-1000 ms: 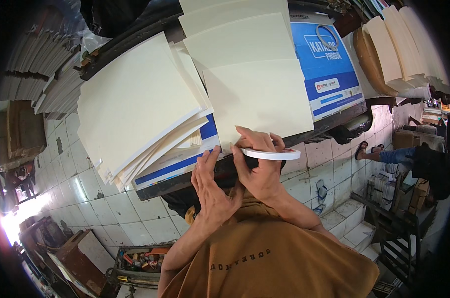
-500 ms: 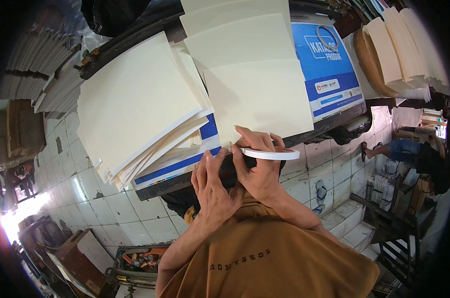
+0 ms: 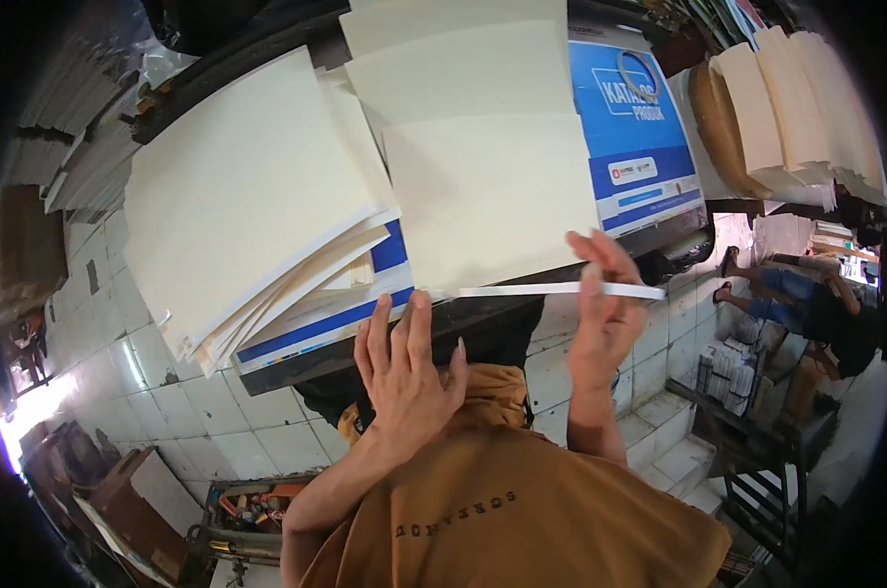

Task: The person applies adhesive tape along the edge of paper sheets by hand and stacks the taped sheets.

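Note:
A cream paper sheet (image 3: 487, 201) lies at the front of several overlapping sheets on the table. My left hand (image 3: 404, 367) has its fingers stretched out and apart, with fingertips pressing at the sheet's near left corner. From there a narrow white strip of tape (image 3: 522, 290) runs taut to the right along the sheet's near edge. My right hand (image 3: 603, 328), out past the sheet's right corner, grips the thin white tape roll (image 3: 647, 292), seen edge-on. The fingers partly hide the roll.
A fanned stack of cream sheets (image 3: 257, 196) lies at the left, over a blue and white printed board (image 3: 634, 132). On the board's far right rests a grey ring (image 3: 621, 73). More paper stacks (image 3: 786, 108) stand at right. Beyond them is another person (image 3: 796, 289).
My right hand has moved right with the tape roll, drawing out a strip. My left hand stays near the sheet's corner, its fingers more spread. The whole view has shifted slightly.

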The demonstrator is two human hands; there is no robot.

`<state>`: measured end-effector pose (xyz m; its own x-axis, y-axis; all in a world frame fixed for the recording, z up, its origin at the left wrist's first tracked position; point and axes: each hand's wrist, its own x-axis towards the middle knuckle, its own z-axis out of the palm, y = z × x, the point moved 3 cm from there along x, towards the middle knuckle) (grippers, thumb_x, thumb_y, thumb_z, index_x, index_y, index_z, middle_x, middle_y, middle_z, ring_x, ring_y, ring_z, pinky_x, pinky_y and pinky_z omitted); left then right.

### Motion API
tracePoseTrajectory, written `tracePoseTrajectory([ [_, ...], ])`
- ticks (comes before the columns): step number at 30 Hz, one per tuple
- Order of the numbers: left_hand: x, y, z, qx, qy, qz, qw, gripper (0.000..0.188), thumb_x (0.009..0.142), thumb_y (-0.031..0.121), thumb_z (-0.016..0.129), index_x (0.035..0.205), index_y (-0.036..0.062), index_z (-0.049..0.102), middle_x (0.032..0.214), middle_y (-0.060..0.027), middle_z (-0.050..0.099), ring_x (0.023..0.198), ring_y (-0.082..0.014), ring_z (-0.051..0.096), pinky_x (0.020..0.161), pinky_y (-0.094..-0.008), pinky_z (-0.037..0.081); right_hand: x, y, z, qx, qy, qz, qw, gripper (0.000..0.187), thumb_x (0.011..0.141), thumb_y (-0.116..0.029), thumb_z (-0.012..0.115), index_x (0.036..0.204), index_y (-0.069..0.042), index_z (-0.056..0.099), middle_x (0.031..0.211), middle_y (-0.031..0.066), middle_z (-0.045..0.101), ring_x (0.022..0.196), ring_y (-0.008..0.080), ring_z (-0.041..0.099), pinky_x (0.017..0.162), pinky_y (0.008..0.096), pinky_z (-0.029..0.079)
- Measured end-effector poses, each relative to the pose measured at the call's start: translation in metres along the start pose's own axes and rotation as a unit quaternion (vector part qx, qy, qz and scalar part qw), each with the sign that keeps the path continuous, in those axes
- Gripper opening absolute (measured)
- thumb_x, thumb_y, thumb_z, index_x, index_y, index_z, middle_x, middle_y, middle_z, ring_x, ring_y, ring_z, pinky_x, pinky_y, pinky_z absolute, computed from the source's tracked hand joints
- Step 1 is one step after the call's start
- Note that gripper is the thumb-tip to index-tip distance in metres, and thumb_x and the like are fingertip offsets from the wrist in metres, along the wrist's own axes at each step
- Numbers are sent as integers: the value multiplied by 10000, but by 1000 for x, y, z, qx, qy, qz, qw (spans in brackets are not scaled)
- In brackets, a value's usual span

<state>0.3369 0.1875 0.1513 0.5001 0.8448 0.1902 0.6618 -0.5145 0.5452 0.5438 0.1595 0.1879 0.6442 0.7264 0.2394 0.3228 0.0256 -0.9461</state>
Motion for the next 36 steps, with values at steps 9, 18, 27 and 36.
tracePoseTrajectory([
  [9, 1, 3, -1, 44, -34, -5, 998, 836, 859, 215, 751, 1571, -10, 375, 1371, -212, 511, 1436, -439, 360, 1158, -596, 276, 29, 39, -75, -111, 51, -1, 992, 398, 1006, -92, 680, 1379, 20, 597, 1216, 156, 690, 1157, 187, 616, 1003, 342, 473],
  [18, -1, 2, 3, 94, -55, -13, 994, 738, 868, 276, 721, 1527, 33, 496, 1501, -176, 461, 1472, -422, 307, 1193, -577, 257, 38, 56, -68, -341, 5, -182, 922, 419, 929, -106, 762, 1311, 7, 634, 1138, 151, 722, 1005, 315, 674, 933, 448, 497],
  [27, -1, 3, 3, 98, -59, -21, 993, 738, 864, 261, 731, 1525, 26, 502, 1506, -174, 425, 1484, -421, 284, 1203, -570, 244, 38, 56, -62, -368, -12, -212, 905, 385, 934, -77, 741, 1301, -7, 648, 1102, 145, 719, 1006, 342, 661, 935, 469, 479],
  [36, 17, 20, -7, 109, -103, -32, 988, 756, 896, 266, 696, 1543, -27, 437, 1543, -236, 355, 1476, -482, 243, 1182, -597, 235, 38, 58, -60, -368, 4, -221, 903, 378, 912, -62, 753, 1281, -40, 672, 1018, 131, 706, 975, 335, 647, 887, 467, 464],
])
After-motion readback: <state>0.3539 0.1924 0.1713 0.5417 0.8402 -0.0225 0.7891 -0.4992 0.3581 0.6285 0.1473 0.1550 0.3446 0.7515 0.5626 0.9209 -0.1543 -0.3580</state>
